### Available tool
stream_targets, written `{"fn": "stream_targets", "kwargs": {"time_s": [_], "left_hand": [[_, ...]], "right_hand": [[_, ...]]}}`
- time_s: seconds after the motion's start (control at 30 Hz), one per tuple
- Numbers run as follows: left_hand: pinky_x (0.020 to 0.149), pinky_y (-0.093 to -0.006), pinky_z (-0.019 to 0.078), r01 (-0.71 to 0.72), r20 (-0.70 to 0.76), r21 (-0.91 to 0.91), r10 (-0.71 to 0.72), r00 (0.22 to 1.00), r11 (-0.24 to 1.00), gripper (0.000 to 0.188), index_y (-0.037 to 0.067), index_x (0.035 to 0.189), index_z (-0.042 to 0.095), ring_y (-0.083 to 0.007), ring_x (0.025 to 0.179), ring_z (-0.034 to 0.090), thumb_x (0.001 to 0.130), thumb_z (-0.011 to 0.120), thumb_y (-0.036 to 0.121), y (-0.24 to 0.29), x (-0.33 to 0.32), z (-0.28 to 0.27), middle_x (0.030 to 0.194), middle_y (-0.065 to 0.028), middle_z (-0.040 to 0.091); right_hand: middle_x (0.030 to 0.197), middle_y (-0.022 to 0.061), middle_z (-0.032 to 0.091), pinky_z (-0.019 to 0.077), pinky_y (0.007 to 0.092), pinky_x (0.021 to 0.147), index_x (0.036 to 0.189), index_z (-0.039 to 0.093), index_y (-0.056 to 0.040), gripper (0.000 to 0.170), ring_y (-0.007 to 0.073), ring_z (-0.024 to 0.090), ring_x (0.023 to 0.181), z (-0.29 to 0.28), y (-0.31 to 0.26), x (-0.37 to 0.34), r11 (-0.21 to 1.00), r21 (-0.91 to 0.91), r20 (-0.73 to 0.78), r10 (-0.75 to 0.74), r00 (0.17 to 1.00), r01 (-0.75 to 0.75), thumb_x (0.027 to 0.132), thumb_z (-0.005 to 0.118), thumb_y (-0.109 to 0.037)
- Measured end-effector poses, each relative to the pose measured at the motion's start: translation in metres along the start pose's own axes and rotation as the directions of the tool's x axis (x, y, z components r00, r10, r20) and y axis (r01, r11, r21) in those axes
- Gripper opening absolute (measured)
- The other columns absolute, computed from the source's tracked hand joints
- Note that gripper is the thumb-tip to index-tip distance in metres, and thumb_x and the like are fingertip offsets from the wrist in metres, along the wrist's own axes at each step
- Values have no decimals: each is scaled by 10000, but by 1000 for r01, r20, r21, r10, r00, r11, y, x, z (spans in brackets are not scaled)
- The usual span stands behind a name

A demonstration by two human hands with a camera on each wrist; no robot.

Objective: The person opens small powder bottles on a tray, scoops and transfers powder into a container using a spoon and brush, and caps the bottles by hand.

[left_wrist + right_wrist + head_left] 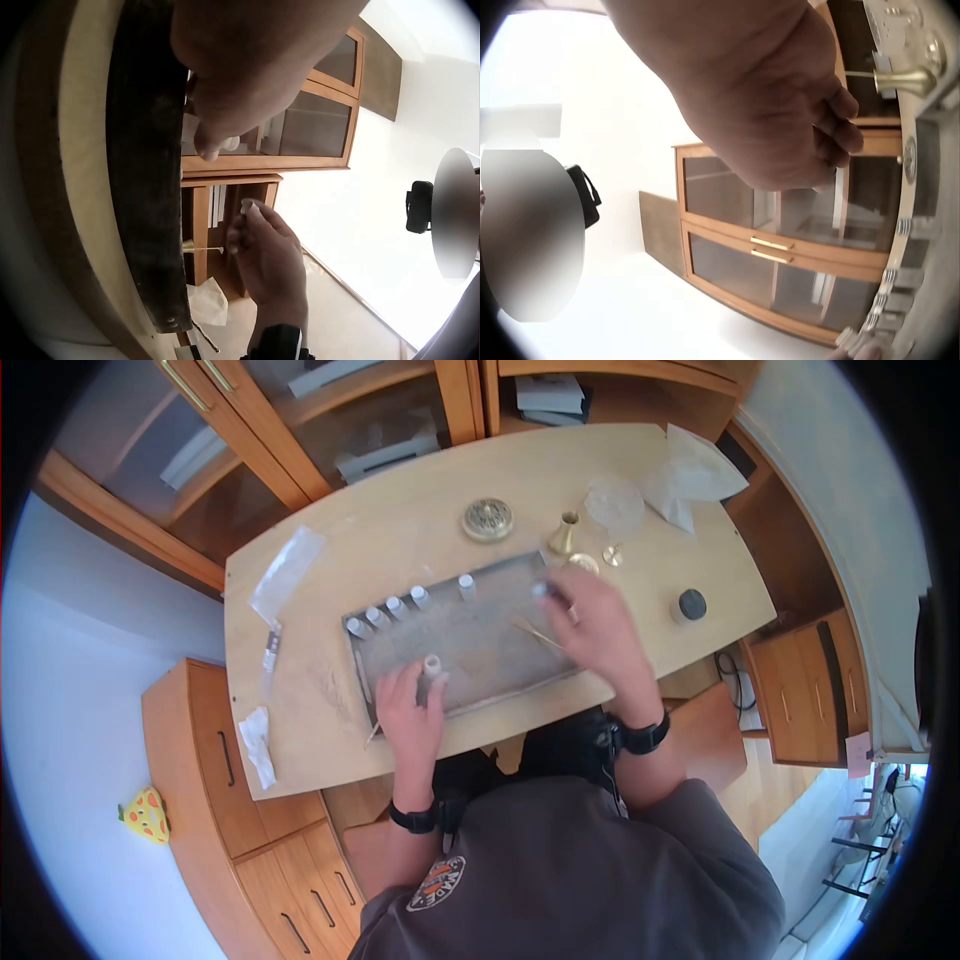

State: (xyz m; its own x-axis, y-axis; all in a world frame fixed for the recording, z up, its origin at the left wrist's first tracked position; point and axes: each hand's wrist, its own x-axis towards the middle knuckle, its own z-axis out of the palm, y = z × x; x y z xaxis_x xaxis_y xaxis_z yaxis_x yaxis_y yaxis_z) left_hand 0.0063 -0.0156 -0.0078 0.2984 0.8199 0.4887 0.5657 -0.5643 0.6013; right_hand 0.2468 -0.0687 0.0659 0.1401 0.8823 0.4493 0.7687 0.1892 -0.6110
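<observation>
Over the near left part of the grey tray [490, 650], your left hand [405, 705] grips a small bottle [433, 666], neck uncapped, fingers and thumb curled round it; your right hand [597, 622] pinches a white cap [249, 208] above the right end. Five white-capped bottles [396, 605] along far edge, brass vase [564, 537] beyond.

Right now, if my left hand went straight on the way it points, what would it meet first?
Past the held bottle, your left hand would probably meet the row of small bottles along the far side of the tray, though its height is hard to judge.
</observation>
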Motion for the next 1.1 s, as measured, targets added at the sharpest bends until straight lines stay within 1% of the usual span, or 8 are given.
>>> {"fn": "stream_targets", "kwargs": {"time_s": [0.07, 0.17, 0.27, 0.37, 0.47, 0.7, 1.0, 1.1], "left_hand": [[760, -401, 459, 14, -36, 17, -13, 999, 1000, 266, 16, 1003, 655, -330, 846, 568, 770, 744, 108, 1, 0, 1, 921, -142, 638], [765, -399, 457, 22, -46, -19, -23, 999, 1000, 262, 16, 1009, 653, -326, 847, 565, 778, 739, 107, 3, 1, 4, 922, -140, 637], [774, -388, 457, 91, -25, -17, -91, 996, 996, 260, 25, 1016, 654, -318, 859, 563, 779, 735, 97, 6, 1, 3, 944, -135, 631], [799, -383, 453, 21, -110, 19, -19, 994, 1000, 258, 37, 1017, 655, -311, 886, 563, 777, 735, 92, 0, 2, 4, 968, -128, 623], [828, -388, 449, 120, -77, -51, -123, 989, 992, 264, 44, 1018, 657, -312, 911, 561, 772, 738, 93, 5, 5, 1, 984, -117, 619], [828, -398, 450, 161, -10, 42, -160, 987, 986, 257, 44, 1005, 663, -321, 914, 561, 763, 735, 91, 5, 8, 4, 970, -110, 627], [788, -411, 449, 106, 40, 140, -112, 993, 985, 275, 66, 1001, 673, -339, 859, 567, 740, 746, 113, 6, 20, 10, 920, -108, 647], [785, -412, 450, 106, 62, 166, -118, 991, 980, 270, 67, 987, 674, -337, 860, 569, 732, 752, 113, 4, 18, 13, 919, -106, 650]], "right_hand": [[857, 180, 618, 498, 441, 729, 1003, 623, 7, 191, 368, 611, 800, -16, 12, -5, 968, 115, -174, 238, 955, -221, 836, 637, -83], [839, 178, 616, 500, 434, 710, 985, 643, 3, 187, 365, 612, 784, -26, 48, -19, 932, -23, -129, 356, 926, -361, 823, 633, -89], [849, 179, 615, 496, 435, 705, 980, 658, -12, 185, 373, 611, 789, -20, 79, -33, 912, -236, -62, 331, 942, -336, 808, 627, -75], [847, 182, 605, 489, 440, 708, 974, 666, -22, 183, 379, 607, 800, -11, 90, -40, 904, -259, 4, 353, 935, -340, 804, 622, -73], [841, 175, 597, 486, 445, 714, 984, 663, -25, 198, 378, 601, 801, -3, 96, -44, 904, -271, 24, 351, 936, -331, 796, 631, -79], [785, 144, 568, 473, 404, 665, 1096, 646, -26, 290, 320, 588, 725, -7, 79, -50, 916, -132, -102, 368, 924, -379, 826, 660, -132], [684, 132, 554, 460, 367, 592, 1227, 572, -22, 510, 272, 569, 617, -22, 29, -74, 899, -62, 231, 436, 870, -434, 792, 752, -220], [701, 142, 582, 481, 372, 615, 1228, 569, -30, 517, 284, 589, 634, -12, 25, -79, 927, -30, 178, 373, 911, -374, 770, 763, -172]]}}
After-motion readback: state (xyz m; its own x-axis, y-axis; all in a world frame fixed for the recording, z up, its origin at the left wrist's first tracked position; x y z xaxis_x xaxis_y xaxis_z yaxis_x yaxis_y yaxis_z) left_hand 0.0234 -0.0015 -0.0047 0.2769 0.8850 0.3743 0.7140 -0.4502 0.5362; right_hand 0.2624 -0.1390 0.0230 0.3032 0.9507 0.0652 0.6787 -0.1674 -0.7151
